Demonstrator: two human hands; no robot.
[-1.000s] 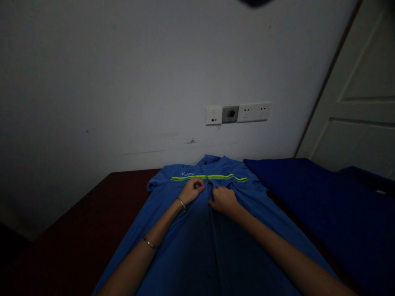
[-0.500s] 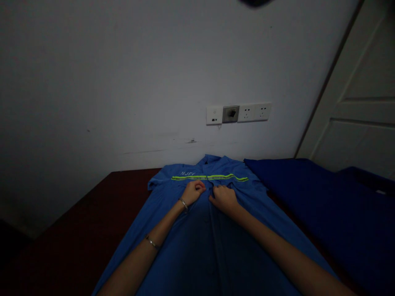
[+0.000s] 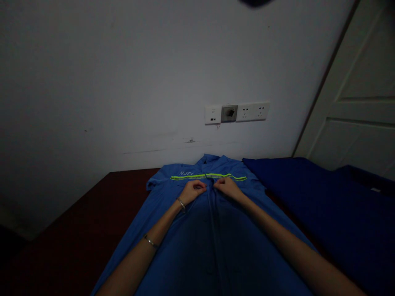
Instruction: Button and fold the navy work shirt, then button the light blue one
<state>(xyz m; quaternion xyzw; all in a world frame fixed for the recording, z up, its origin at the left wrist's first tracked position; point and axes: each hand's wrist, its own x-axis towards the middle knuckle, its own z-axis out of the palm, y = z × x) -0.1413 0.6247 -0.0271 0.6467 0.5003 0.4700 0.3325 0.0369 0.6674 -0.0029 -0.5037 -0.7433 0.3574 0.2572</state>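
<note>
A blue shirt [image 3: 185, 246] lies front side up on the dark red worktop [image 3: 101, 213], its collar [image 3: 226, 161] at the far edge, right of the far left corner, and its body running toward the near edge, beyond the view. A yellow-green stripe [image 3: 188, 177] crosses the chest just below pale letters [image 3: 186, 173]. The left hand [image 3: 191, 192] rests on the chest beside the front opening, thumb and forefinger curled together; whether cloth is caught between them I cannot tell. The right hand [image 3: 228, 188] faces it from the other side, fingertips pinched on the raised edge of the placket [image 3: 217, 230], just below the stripe. Two bracelets circle the left arm, one at the wrist [image 3: 181, 203] and one on the forearm [image 3: 150, 241]. A darker blue cloth [image 3: 324, 209] covers the worktop's right side, up to its far edge. Behind that edge stands a pale wall [image 3: 138, 82] with a row of sockets [image 3: 251, 112], and a panelled door [image 3: 361, 142] is at the right.
</note>
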